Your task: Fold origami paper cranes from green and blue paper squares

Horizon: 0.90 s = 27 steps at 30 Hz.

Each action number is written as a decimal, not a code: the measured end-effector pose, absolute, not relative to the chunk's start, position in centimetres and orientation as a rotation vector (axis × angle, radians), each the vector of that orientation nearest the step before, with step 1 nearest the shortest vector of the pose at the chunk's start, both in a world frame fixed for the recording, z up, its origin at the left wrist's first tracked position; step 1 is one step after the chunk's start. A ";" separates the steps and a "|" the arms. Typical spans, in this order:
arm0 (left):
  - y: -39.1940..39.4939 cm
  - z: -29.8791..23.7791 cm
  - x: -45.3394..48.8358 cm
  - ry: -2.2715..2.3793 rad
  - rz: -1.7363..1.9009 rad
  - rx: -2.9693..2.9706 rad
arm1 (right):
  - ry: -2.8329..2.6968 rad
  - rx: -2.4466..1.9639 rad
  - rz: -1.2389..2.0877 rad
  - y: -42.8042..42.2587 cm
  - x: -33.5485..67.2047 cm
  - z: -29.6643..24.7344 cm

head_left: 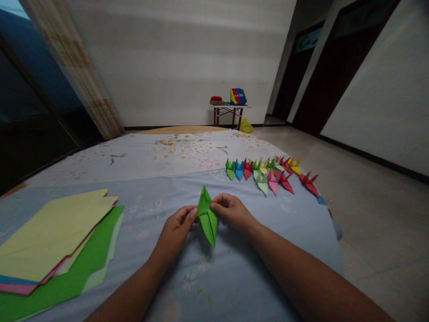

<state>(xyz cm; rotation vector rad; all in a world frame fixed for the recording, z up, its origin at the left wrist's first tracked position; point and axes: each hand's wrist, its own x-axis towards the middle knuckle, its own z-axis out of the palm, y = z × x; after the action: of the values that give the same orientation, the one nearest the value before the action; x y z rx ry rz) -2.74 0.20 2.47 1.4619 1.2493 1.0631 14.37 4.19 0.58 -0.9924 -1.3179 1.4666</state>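
A bright green piece of folded paper (207, 218), long and diamond-shaped with a slit down its lower half, is held just above the table. My left hand (179, 226) pinches its left edge between thumb and fingers. From the other side, my right hand (232, 210) grips the right edge, its thumb resting on the front face. Off to the right stands a group of folded paper cranes (262, 179) in green, blue, red, pink and yellow.
A stack of coloured paper sheets (56, 223), yellow on top, lies at the left. Blue and white floral cloths (144, 197) cover the round table. Against the far wall, a small table (231, 107) carries a colourful box (238, 96); a yellow bag (246, 125) sits beside it.
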 end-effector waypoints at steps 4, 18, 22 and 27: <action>0.3 1.6 -2.6 1.228 1.089 1.386 | -1.347 -0.989 1.467 4.0 14.2 0.5; -0.1 1.0 -2.9 1.653 0.856 1.890 | -1.802 -1.255 1.116 3.5 14.4 0.0; -0.3 0.5 -3.0 1.825 0.751 2.209 | -2.030 -1.354 0.799 3.3 14.3 0.2; -0.5 0.4 -2.9 1.870 0.632 2.403 | -2.176 -1.426 0.577 3.0 14.1 0.2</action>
<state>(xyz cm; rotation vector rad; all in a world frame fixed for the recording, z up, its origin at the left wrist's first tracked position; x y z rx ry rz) -2.93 -0.47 0.37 2.4031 1.8702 0.6323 14.12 2.97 0.20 -1.4262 -2.1755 0.5769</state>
